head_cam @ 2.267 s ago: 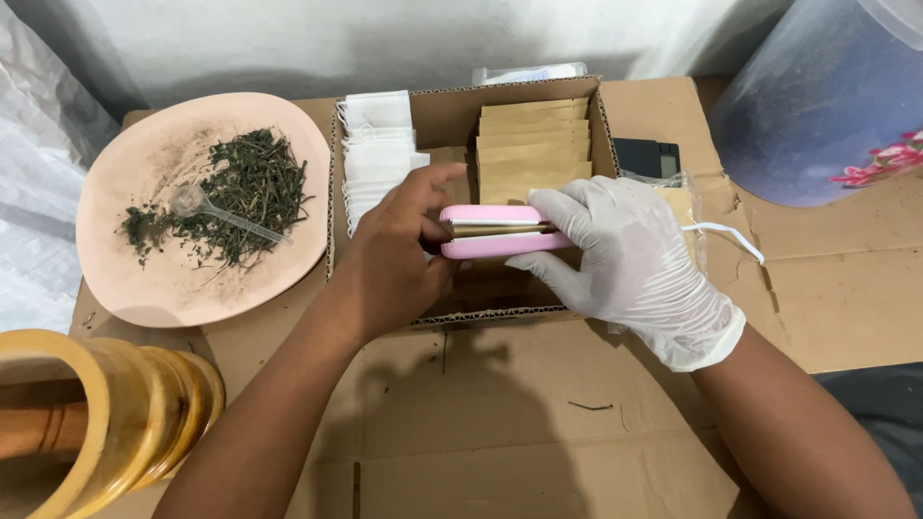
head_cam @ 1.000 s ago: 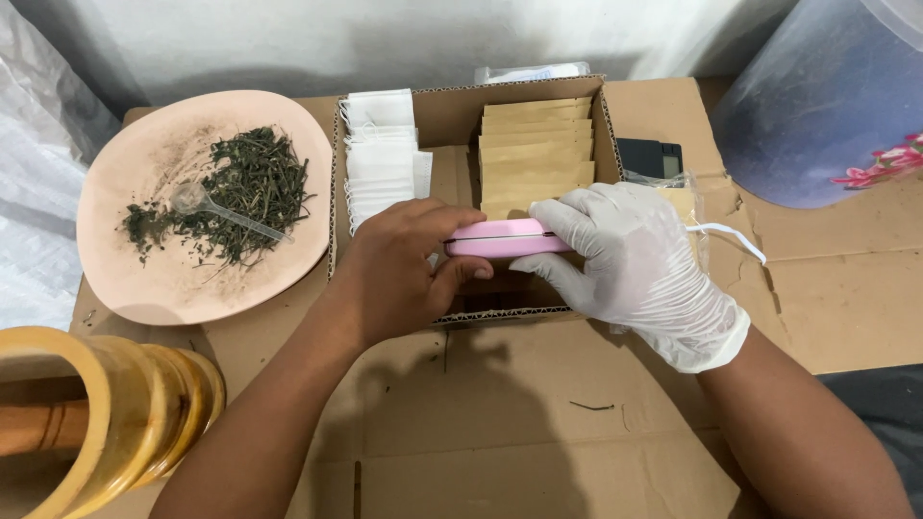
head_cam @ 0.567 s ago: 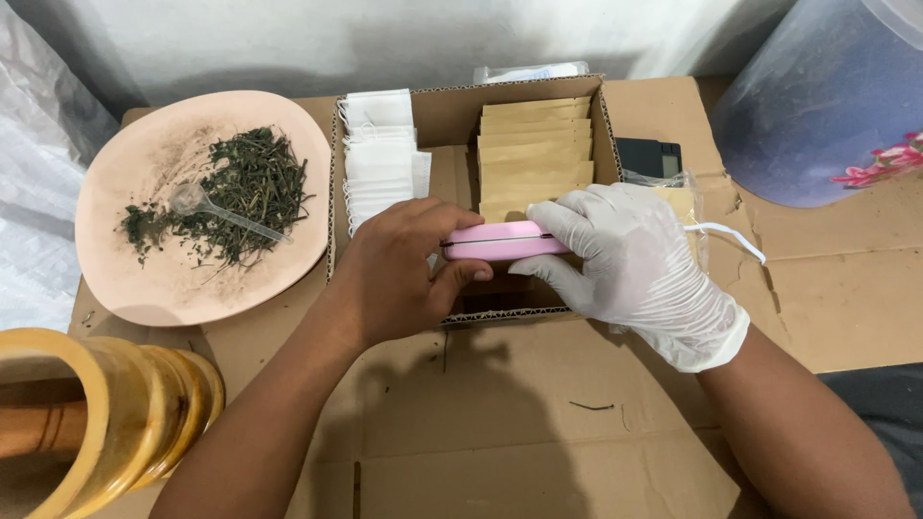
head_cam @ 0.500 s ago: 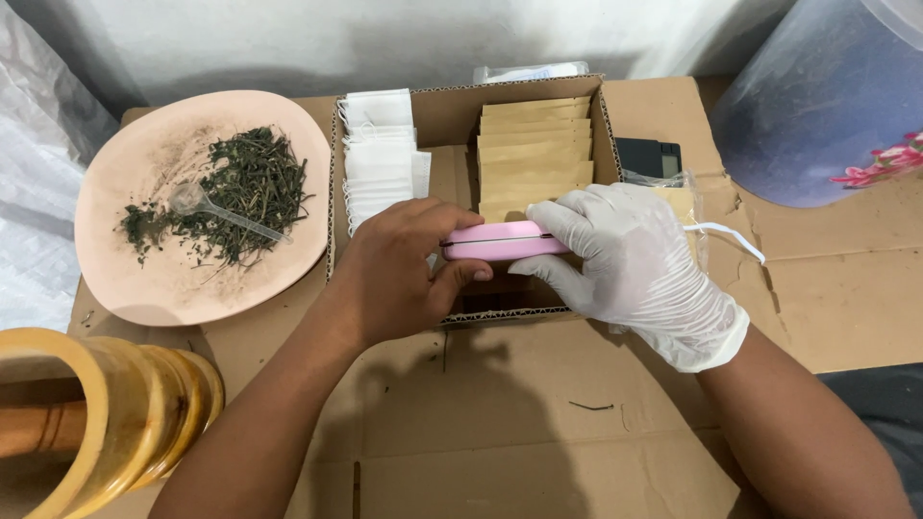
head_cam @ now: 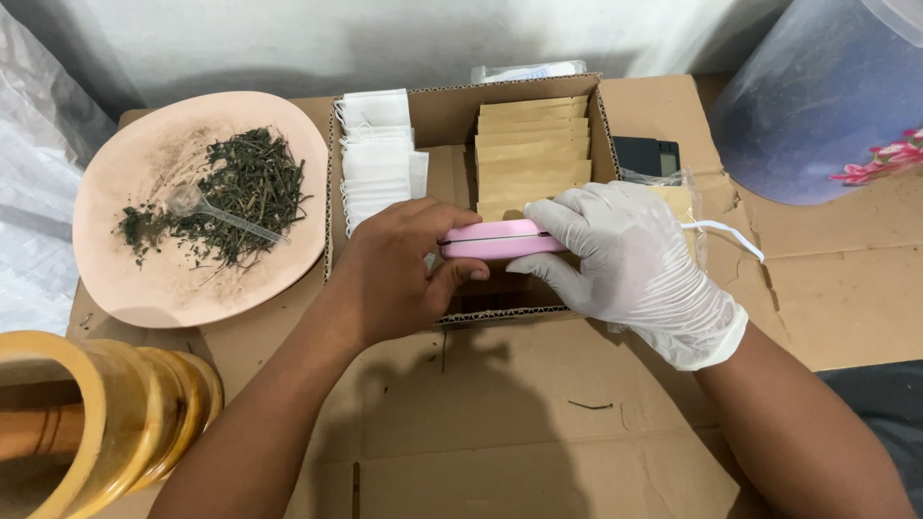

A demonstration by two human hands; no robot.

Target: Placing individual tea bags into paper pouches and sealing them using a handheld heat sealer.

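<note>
A pink handheld sealer [head_cam: 500,237] is held level over the front of an open cardboard box [head_cam: 442,113]. My bare left hand [head_cam: 399,274] grips its left end, thumb underneath. My right hand [head_cam: 630,264], in a white glove, clamps down on its right end; the jaws look pressed together. A white cord [head_cam: 726,234] runs off to the right from the sealer. Inside the box, white filter bags [head_cam: 377,159] are stacked at the left and brown paper sachets [head_cam: 534,144] at the right.
A peach plate [head_cam: 144,279] at the left carries dried green herb [head_cam: 240,187] and a clear plastic scoop [head_cam: 207,209]. A wooden mortar [head_cam: 87,423] lies at the lower left. A small black scale [head_cam: 646,156] and a large translucent blue container [head_cam: 827,96] stand at the right.
The sealer's jaws, apart 2.3 s ago with something brown between them, are now pressed together. Both hands have stayed in nearly the same place over the last second.
</note>
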